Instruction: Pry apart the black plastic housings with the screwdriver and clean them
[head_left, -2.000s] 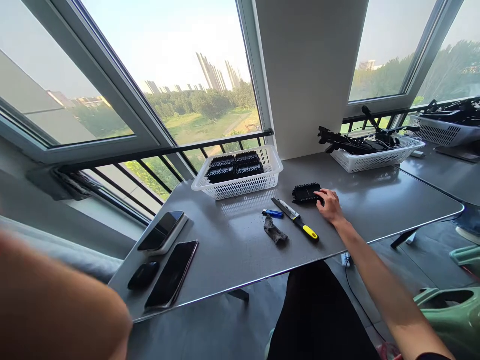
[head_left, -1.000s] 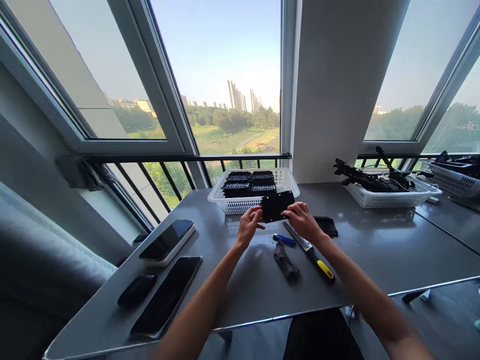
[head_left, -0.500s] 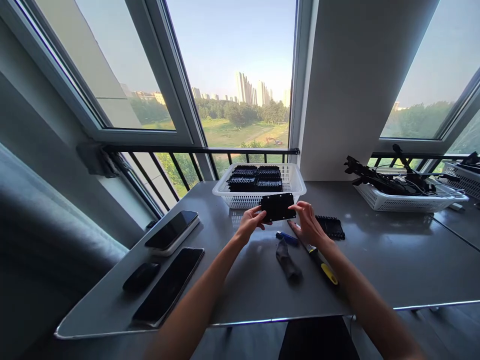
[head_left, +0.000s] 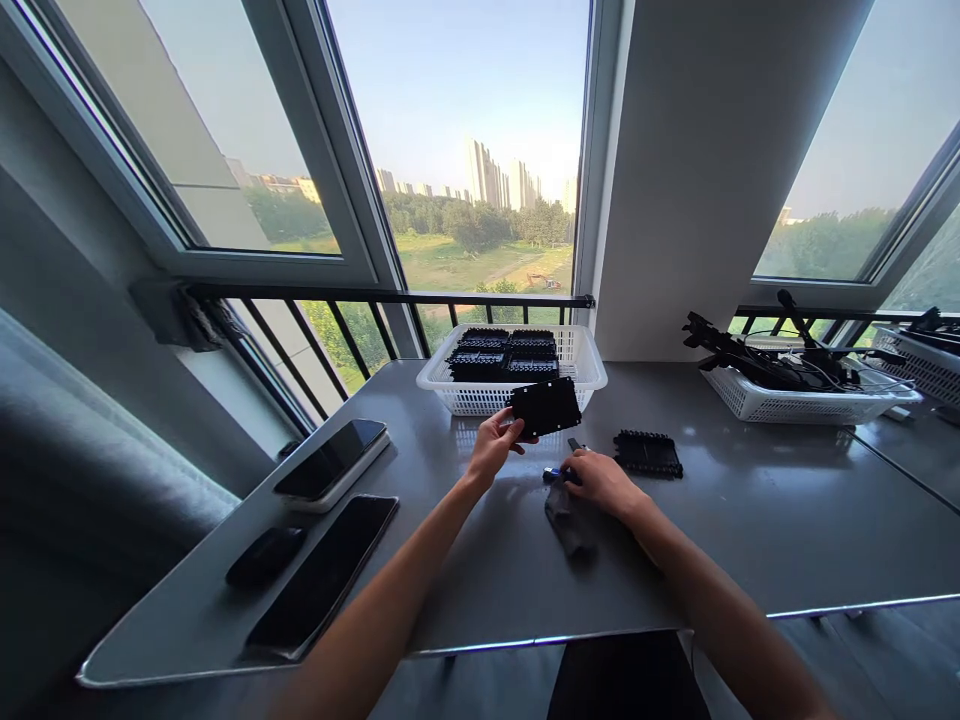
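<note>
In my left hand [head_left: 491,445] is a thin black plastic plate [head_left: 546,408], pinched by its lower left corner and tilted up in front of the basket. My right hand [head_left: 602,482] is down on the table with its fingers closed around a small blue lighter [head_left: 552,475]; its metal end shows at the left. A crumpled dark grey cloth [head_left: 568,525] lies just below those fingers. The tip of a long tool [head_left: 575,444] shows beyond the right hand, its handle hidden under the hand and forearm. To the right lies another black plastic piece [head_left: 649,454] with toothed edges.
A white basket [head_left: 480,402] with stacked black pieces stands at the window. On the left lie a phone on a white box [head_left: 334,465], a black mouse [head_left: 266,557] and a large phone [head_left: 326,575]. Another white basket [head_left: 780,405] at the right holds black parts and cables.
My right hand has let go of the black plate and moved down onto the blue lighter. The left hand still holds the plate, now slightly more tilted. The view has shifted a little.
</note>
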